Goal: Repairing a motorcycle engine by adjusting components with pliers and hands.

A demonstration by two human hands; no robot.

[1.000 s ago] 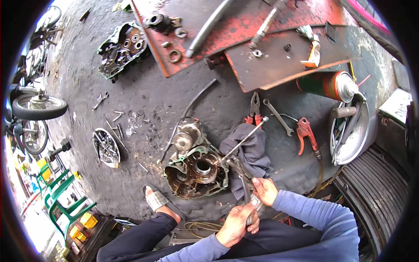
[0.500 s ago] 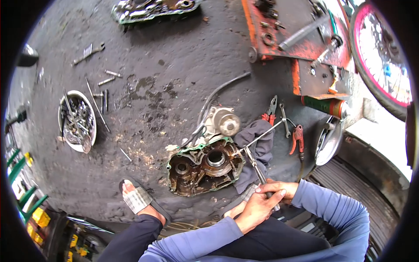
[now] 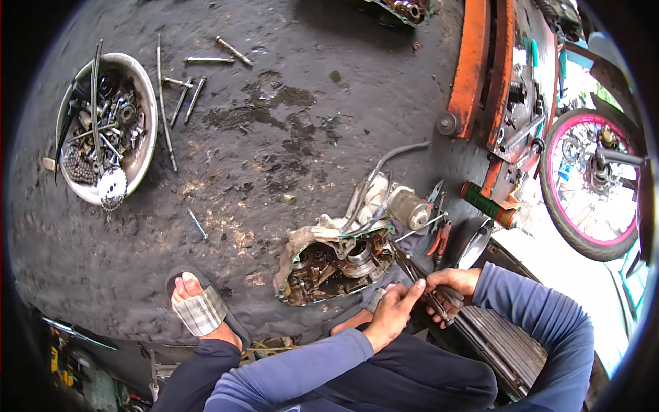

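Observation:
In the head view, an open, oil-stained engine case (image 3: 329, 271) lies on the dark floor, with a round metal starter motor (image 3: 410, 209) and a black hose (image 3: 384, 158) on its upper side. At its right end, both my hands are closed round a long metal hand tool (image 3: 410, 264), whose front reaches toward a thin rod by the case. My right hand (image 3: 449, 292) grips the handle end; my left hand (image 3: 395, 312) is closed just left of it, thumb along the tool. Red-handled pliers (image 3: 440, 240) and a wrench lie beside the grey rag, which is partly hidden.
A metal bowl (image 3: 149, 130) of parts and a chain stands upper left, loose bolts (image 3: 209, 60) beside it. An orange steel stand (image 3: 470, 69), spray can (image 3: 484, 202), basin (image 3: 473, 244) and pink-rimmed wheel (image 3: 552, 158) are at right. My sandalled foot (image 3: 199, 309) is lower left.
The view has swung, bringing the bowl higher and larger and the wheel further into view. Both hands still grip the tool near the case, with the left hand shifted slightly up and left in frame.

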